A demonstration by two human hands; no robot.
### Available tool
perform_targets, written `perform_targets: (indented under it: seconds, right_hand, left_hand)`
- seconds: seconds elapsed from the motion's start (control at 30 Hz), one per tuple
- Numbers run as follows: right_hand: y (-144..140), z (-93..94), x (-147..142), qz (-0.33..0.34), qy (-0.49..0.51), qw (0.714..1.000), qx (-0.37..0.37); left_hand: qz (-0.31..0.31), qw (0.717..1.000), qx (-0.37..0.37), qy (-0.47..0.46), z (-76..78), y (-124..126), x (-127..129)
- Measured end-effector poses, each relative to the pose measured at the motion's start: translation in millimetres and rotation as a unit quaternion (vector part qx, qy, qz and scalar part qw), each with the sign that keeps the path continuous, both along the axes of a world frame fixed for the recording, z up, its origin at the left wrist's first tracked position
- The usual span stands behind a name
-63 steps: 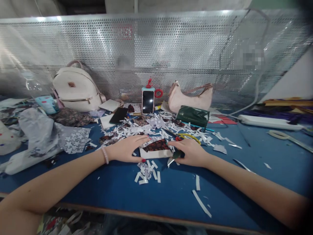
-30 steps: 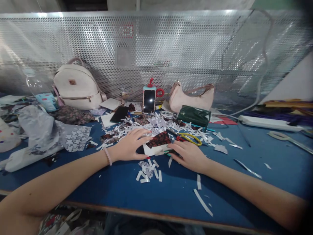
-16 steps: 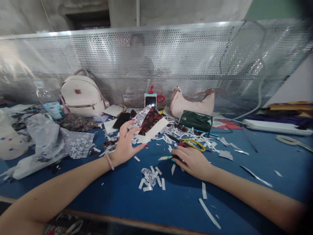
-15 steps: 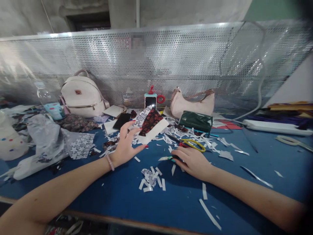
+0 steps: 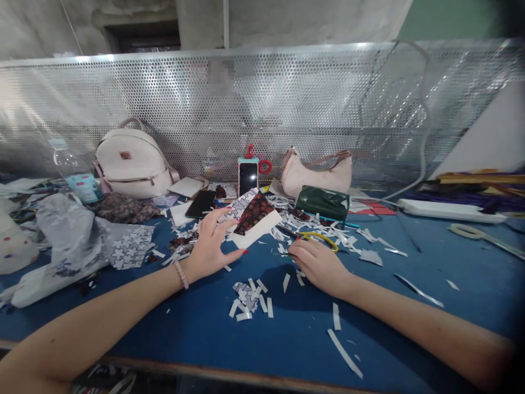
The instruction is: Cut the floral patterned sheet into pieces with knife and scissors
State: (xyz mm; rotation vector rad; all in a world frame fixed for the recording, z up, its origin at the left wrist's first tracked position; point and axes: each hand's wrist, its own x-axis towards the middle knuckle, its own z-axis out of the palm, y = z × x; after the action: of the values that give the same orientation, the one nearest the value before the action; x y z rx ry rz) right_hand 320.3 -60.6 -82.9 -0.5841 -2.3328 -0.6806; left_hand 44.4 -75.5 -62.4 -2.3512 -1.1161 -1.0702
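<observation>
- My left hand [image 5: 209, 246] lifts a card [image 5: 255, 221] above the tabletop [image 5: 410, 317], in front of the phone [image 5: 248, 176].
- My right hand [image 5: 318, 265] rests on the tabletop, right of the card, just before the scissors [image 5: 314, 236].
- Scraps [image 5: 250, 293] lie between my hands, nearer me.
- The backpack [image 5: 131, 161] stands far left, the purse [image 5: 315, 172] right of the phone, both against the mesh wall [image 5: 287, 104].

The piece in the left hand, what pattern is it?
Dark fabric piece with red flowers on white backing, held in the left hand; head view.
</observation>
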Motion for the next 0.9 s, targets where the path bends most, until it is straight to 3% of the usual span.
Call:
perform_targets:
  seconds: [0.13, 0.47, 0.9]
  right_hand:
    - [0.1, 2.2, -0.3, -0.001, 0.004, 1.0, 0.012]
    - [-0.1, 3.9, -1.4, -0.014, -0.011, 1.0, -0.007]
    - [-0.1, 1.6, 0.4, -0.052, -0.108, 0.976, -0.185]
  left_hand:
    - [0.035, 0.998, -0.026, 0.042, 0.2, -1.0, 1.0]
    - [0.03, 0.995, -0.052, 0.079, 1.8, -4.5, 1.6]
    - [0.026, 0.972, -0.164, 0.164, 7.7, -0.6, 1.3]
